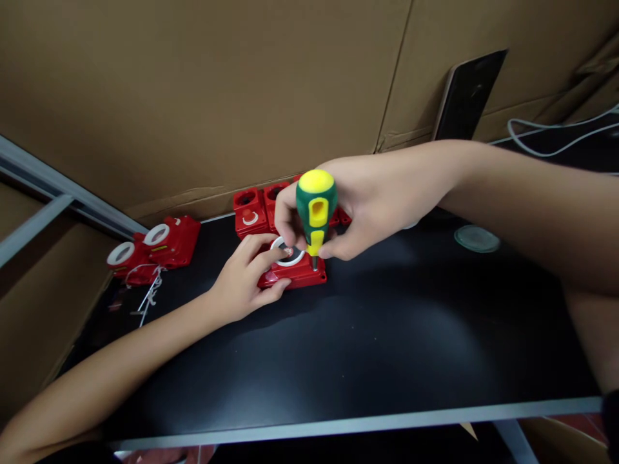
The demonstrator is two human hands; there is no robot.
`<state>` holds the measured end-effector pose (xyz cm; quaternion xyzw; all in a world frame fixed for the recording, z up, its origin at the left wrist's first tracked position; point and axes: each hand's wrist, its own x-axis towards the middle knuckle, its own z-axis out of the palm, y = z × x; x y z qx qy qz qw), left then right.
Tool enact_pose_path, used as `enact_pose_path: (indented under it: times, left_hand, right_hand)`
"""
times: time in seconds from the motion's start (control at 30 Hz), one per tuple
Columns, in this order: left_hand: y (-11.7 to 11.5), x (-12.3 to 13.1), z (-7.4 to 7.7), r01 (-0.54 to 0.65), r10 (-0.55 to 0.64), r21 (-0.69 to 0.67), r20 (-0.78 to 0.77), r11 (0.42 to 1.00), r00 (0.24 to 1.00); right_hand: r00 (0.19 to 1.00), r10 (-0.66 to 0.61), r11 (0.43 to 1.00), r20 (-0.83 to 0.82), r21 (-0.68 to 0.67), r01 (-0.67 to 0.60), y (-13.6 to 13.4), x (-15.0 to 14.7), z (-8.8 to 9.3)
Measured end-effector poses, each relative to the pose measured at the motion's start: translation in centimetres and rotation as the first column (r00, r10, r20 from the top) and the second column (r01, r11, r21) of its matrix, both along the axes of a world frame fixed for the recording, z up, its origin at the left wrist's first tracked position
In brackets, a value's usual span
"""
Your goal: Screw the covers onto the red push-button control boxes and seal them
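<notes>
Green and yellow plastic make up the stubby handle of the screwdriver [316,209], which stands almost upright over the middle of the black table [387,335]. Its long axis runs close to vertical. The yellow cap faces up toward the camera, and the short metal shaft points straight down and meets the near right corner of a red housing [297,274].

The right hand [382,196] comes in from the right and is closed on the tool. Its thumb and fingers pinch the lower part of the handle, leaving the cap and the yellow window bare.

The left hand [242,283] reaches in from the lower left and grips the red housing from its left side. The fingers are half curled over the top, with the forefinger lying across the white ring [296,260] set in the housing's face, and the thumb presses along the near edge. The housing lies flat on the table.

Just behind it, against the cardboard wall [217,96], stand more red housings [251,216], one with a white arc on its face. Well apart on the left lie further red pieces [159,248] with white rings, and thin white strands [149,293] beside them. A clear round disc [476,238] lies to the right. A dark panel [467,93] leans on the cardboard, with a pale cable [556,145] near it.
</notes>
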<state>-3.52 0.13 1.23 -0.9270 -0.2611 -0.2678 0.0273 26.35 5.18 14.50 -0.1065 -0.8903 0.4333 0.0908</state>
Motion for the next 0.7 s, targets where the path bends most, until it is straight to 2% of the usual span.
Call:
enact_pose_path:
  times: [0.17, 0.37, 0.47, 0.6, 0.7]
  left_hand:
    - [0.0, 0.2, 0.8, -0.007, 0.006, -0.027, -0.027, 1.0, 1.0]
    - [-0.4, 0.5, 1.9, -0.04, 0.036, -0.092, -0.047, 0.995, 0.998]
    - [-0.6, 0.7, 2.5, -0.051, 0.044, -0.126, -0.058, 0.991, 0.997]
    - [-0.6, 0.8, 2.7, -0.051, 0.043, -0.139, -0.06, 0.989, 0.997]
    - [-0.4, 0.8, 2.6, -0.033, 0.029, -0.118, -0.031, 0.993, 0.999]
  right_hand:
    - [0.996, 0.02, 0.985, -0.089, -0.167, -0.035, 0.2, -0.7, -1.2]
    - [0.978, 0.006, 0.935, -0.209, -0.345, -0.079, 0.3, -1.7, -2.8]
    - [0.985, 0.033, 0.957, -0.169, -0.278, -0.08, 0.4, -1.7, -2.6]
    - [1.0, 0.022, 1.0, -0.014, -0.02, -0.022, 0.6, -1.4, -2.0]
    - [1.0, -0.028, 1.0, -0.003, 0.013, 0.028, 0.9, -1.0, -1.9]
